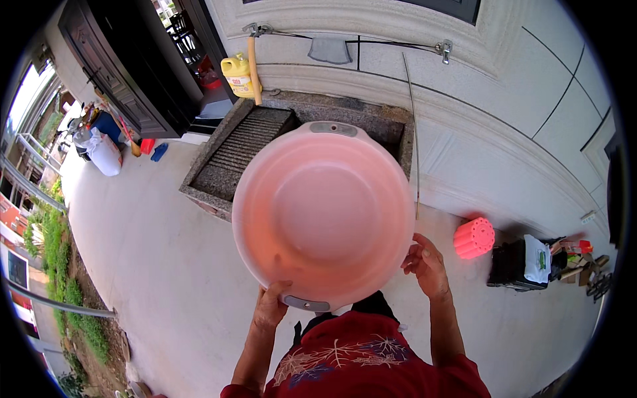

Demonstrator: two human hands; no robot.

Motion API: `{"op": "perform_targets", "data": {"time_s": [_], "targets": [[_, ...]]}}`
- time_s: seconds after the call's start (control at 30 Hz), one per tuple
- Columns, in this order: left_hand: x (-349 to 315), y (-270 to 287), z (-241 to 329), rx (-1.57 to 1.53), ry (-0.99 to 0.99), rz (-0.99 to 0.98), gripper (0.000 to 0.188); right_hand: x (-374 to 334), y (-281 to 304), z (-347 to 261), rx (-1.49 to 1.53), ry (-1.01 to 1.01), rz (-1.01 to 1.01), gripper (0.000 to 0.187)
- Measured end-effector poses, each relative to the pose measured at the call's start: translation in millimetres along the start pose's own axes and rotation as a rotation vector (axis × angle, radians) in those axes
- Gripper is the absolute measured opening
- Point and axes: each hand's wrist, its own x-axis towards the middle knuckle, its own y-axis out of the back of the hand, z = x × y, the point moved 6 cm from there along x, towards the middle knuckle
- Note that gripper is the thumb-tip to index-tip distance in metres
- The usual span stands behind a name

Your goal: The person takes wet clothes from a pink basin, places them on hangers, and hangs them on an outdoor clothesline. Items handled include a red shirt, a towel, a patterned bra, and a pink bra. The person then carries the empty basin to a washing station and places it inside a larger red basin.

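Observation:
A large round pink basin (325, 209) with two grey handle inserts is in front of me, its hollow inside facing up and hiding part of the stone sink (196, 174) behind it. My left hand (269, 306) is closed on the basin's near-left rim beside the near handle, its thumb over the edge and its other fingers hidden below. Beside the basin's right rim, my right hand (426, 267) is open, with fingers loosely bent and thumb apart. Whether its fingertips touch the rim, I cannot tell.
Behind the sink, a yellow jug (237, 76) stands near a tap (257, 29) with a hose. A grey cloth (329, 50) hangs along the wall. At right are a pink fluted stool (474, 238) and a black crate (517, 265). A white sack (104, 154) stands at left.

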Motion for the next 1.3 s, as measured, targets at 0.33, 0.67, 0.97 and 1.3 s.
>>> {"op": "perform_targets", "data": {"time_s": [0.33,0.67,0.97,1.3], "targets": [[2.2,128.2,96.9,-0.208,-0.248,0.465,0.046,223.2,3.4,156.0,-0.117,-0.581,0.517,0.05],[48.8,130.0,128.1,-0.179,-0.185,0.567,0.05,278.8,33.6,288.5,0.311,-0.625,0.696,0.057],[102.7,163.3,163.9,-0.171,-0.114,0.562,0.04,295.3,19.8,199.6,0.055,-0.484,0.827,0.043],[190.7,211.3,217.8,-0.084,0.027,0.411,0.045,290.7,-26.7,129.1,-0.139,-0.249,0.894,0.025]]}}
